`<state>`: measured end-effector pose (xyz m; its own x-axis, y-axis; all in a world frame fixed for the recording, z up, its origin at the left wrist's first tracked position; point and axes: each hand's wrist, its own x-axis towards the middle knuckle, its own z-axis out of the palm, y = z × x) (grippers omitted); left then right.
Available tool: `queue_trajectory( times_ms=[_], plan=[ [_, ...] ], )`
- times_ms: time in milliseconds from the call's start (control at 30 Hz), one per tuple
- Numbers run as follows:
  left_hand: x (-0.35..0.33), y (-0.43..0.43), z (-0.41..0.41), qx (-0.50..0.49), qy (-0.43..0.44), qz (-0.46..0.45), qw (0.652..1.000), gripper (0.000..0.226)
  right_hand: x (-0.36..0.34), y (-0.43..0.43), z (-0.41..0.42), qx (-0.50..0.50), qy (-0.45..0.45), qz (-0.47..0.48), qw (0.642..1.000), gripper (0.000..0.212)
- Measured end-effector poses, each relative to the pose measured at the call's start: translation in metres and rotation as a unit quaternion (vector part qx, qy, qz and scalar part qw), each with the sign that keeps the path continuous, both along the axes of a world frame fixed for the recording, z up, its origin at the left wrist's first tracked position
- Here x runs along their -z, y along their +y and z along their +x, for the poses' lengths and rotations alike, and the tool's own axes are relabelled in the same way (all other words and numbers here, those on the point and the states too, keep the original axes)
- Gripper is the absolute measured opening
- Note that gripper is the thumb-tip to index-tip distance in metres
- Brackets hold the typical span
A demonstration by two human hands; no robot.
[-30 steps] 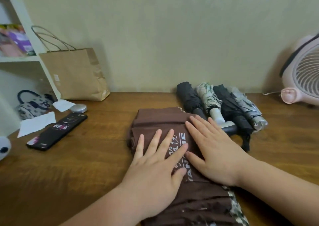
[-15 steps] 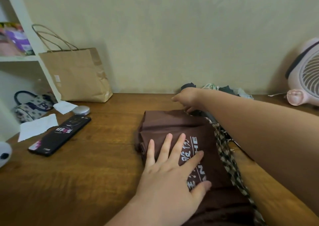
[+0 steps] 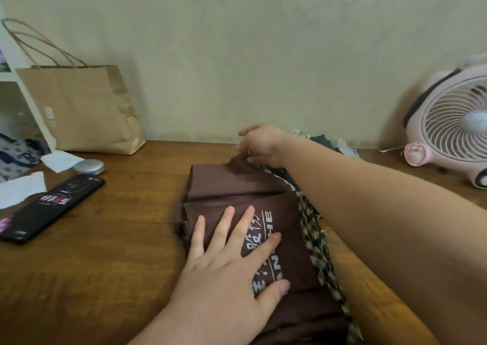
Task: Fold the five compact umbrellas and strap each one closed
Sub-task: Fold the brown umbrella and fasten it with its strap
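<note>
Head view: the brown fabric compact umbrella with white lettering (image 3: 232,189) is being pressed flat on the wooden table (image 3: 105,265) by the left hand (image 3: 224,278), fingers straight and spread. Its far corner is being pinched by the right hand (image 3: 263,145) (houndstooth trim (image 3: 316,242) showing along the right edge). Risk judged: pleats being dragged loose if that corner is being overpulled.

The light is soft and a bit dim, with a warm yellow look. The paper bag (image 3: 81,107) casts a faint shadow on the wall (image 3: 237,41). Edges bend outward and look blurry
</note>
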<state>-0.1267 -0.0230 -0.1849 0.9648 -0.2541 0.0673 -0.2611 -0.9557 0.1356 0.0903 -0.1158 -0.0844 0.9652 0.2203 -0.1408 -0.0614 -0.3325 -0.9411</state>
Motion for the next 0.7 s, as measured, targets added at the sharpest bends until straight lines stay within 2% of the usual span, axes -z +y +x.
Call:
queue_trajectory(
  times_ms=[133, 233, 333, 433, 533, 600, 700],
  plan=[
    [-0.007, -0.002, -0.005, 0.000, -0.039, -0.019, 0.999, 0.065, -0.030, -0.001, -0.035, 0.000, 0.013, 0.181, 0.983, 0.007],
    [-0.011, -0.001, -0.010, -0.004, -0.040, -0.001, 0.999, 0.067, -0.052, -0.026, -0.089, -0.020, -0.046, 0.230, 0.972, 0.008],
    [-0.012, -0.002, -0.011, -0.008, -0.027, 0.009, 1.000, 0.068, -0.045, -0.066, -0.153, -0.064, -0.102, 0.214, 0.969, 0.006],
    [-0.013, -0.003, -0.011, -0.015, -0.021, 0.034, 0.999, 0.070, -0.018, -0.101, -0.198, -0.075, -0.089, 0.145, 0.983, 0.009],
    [-0.020, -0.006, -0.014, -0.028, 0.018, 0.045, 0.998, 0.068, 0.020, -0.118, -0.206, -0.041, -0.044, 0.071, 0.996, 0.010],
    [-0.023, -0.009, -0.016, -0.036, 0.033, 0.048, 0.998, 0.071, 0.040, -0.118, -0.202, -0.010, -0.024, 0.069, 0.997, 0.014],
    [-0.024, -0.005, -0.018, -0.025, 0.020, 0.030, 0.999, 0.069, 0.063, -0.112, -0.195, 0.000, -0.085, 0.041, 0.996, 0.016]
  ],
)
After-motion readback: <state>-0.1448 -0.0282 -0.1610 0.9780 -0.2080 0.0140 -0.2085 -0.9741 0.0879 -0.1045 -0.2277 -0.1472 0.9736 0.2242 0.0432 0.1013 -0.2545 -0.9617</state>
